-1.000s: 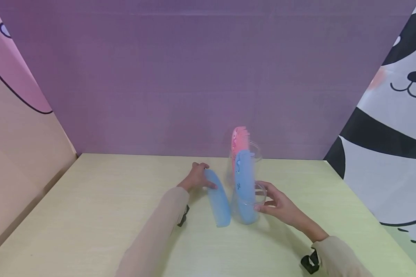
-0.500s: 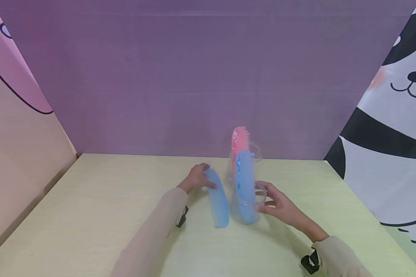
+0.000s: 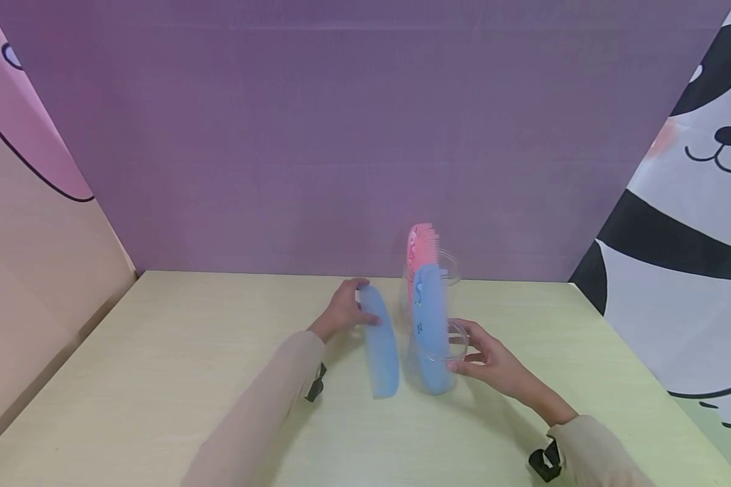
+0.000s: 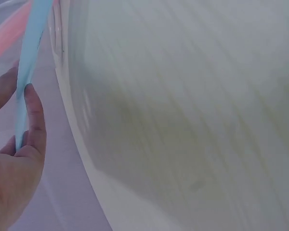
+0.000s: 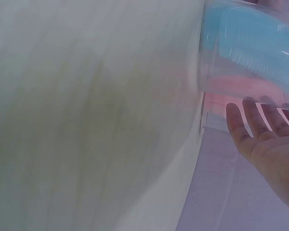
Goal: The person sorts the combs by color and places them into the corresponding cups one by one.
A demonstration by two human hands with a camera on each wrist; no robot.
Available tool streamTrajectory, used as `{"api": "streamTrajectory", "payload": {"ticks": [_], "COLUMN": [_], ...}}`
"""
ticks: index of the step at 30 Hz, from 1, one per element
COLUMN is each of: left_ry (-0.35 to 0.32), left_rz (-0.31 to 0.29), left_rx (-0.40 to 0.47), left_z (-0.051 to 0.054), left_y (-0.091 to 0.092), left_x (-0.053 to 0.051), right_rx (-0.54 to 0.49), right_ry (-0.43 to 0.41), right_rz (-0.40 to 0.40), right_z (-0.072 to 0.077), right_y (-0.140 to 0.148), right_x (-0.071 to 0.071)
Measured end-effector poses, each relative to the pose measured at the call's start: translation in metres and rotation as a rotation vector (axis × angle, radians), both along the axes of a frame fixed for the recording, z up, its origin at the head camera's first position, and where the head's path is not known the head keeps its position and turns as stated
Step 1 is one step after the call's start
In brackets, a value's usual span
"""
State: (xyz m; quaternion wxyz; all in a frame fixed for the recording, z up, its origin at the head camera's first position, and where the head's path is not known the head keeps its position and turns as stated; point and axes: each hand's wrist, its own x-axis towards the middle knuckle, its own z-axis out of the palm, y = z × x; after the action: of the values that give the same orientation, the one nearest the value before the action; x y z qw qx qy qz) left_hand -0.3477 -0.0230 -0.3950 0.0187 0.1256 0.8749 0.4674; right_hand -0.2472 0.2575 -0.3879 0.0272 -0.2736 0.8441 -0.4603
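My left hand point(image 3: 344, 310) pinches the upper part of a light blue comb point(image 3: 385, 362), thumb on one side and fingers on the other. That comb stands nearly upright, just left of a clear plastic cup point(image 3: 425, 379). A second blue comb point(image 3: 428, 311), printed with a small dark pattern, stands in this cup. With thumb and fingers on opposite sides, my right hand point(image 3: 490, 362) holds the cup; its fingertips point(image 5: 232, 109) show against the wall in the right wrist view. Behind stands another clear cup point(image 3: 452, 265) with a pink comb point(image 3: 422, 247) in it, partly hidden.
The pale wooden table point(image 3: 207, 352) runs back to a purple wall point(image 3: 280, 149). A panel with a panda-like print point(image 3: 700, 237) borders the right side, and a pink and beige panel point(image 3: 30, 250) borders the left.
My left hand has raised the blue comb slightly and shifted it a little left, turning it more upright. The right hand, both cups and their combs have stayed in place.
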Motion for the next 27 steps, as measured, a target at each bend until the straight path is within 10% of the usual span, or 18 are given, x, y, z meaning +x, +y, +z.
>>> {"api": "streamTrajectory", "payload": {"ticks": [27], "left_ry": [0.045], "left_rz": [-0.091], "left_rx": [0.435], "left_z": [0.016], "left_y": [0.001], "left_x": [0.014], "right_rx": [-0.005], "right_ry": [0.005], "right_rz": [0.006], "right_z": [-0.001], "right_y": [0.0], "right_x": [-0.001]}}
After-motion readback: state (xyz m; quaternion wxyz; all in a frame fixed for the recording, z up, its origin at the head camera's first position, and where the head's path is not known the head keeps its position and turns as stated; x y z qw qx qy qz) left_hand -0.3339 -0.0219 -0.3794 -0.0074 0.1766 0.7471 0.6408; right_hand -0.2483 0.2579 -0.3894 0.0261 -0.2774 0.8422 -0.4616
